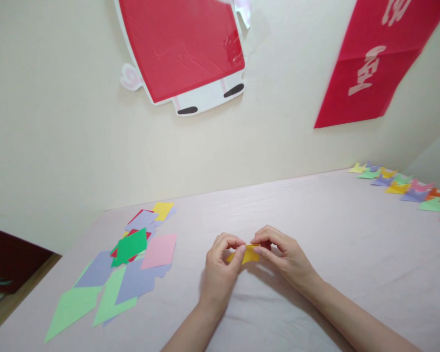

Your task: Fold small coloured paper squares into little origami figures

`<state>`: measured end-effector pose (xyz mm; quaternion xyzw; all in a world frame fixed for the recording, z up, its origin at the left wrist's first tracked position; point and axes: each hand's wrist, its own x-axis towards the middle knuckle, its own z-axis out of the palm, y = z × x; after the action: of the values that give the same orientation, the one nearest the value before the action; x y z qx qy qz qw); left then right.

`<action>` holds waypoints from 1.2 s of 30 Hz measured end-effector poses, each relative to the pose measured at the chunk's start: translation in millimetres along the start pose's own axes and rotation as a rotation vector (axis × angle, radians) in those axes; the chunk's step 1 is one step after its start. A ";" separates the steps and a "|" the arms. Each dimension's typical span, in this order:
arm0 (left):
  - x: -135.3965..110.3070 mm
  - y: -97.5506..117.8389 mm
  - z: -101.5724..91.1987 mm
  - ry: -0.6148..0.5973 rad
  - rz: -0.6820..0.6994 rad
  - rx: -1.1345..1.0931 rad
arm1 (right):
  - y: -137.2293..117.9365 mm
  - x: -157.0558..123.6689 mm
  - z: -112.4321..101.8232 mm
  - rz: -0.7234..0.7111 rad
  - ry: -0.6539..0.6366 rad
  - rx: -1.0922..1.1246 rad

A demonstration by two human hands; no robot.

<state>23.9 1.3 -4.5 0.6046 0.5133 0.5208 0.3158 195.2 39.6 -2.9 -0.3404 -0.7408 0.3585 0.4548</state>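
A small folded piece of yellow paper (246,254) is held just above the pale pink table (315,220), near its middle. My left hand (220,269) pinches its left end with thumb and fingers closed. My right hand (282,254) pinches its right end, fingers curled over the top edge. Most of the paper is hidden between my fingertips.
Several loose coloured paper squares (131,264), green, lilac, pink, red and yellow, lie spread at the left of the table. A row of folded coloured paper shapes (406,186) lies at the far right edge. A wall with red posters (183,44) stands behind the table.
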 end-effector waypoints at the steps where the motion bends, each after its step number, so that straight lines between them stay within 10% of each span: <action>1: 0.0 -0.1 0.0 -0.001 -0.007 -0.004 | 0.1 0.0 0.1 -0.007 -0.006 -0.007; 36: 0.8 -7.2 -0.6 -0.009 -0.052 0.027 | 2.1 -2.3 -2.4 0.161 -0.023 0.018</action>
<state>21.1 3.9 -10.6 0.5978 0.5344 0.5026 0.3233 198.6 39.3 -4.9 -0.3908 -0.7129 0.4042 0.4190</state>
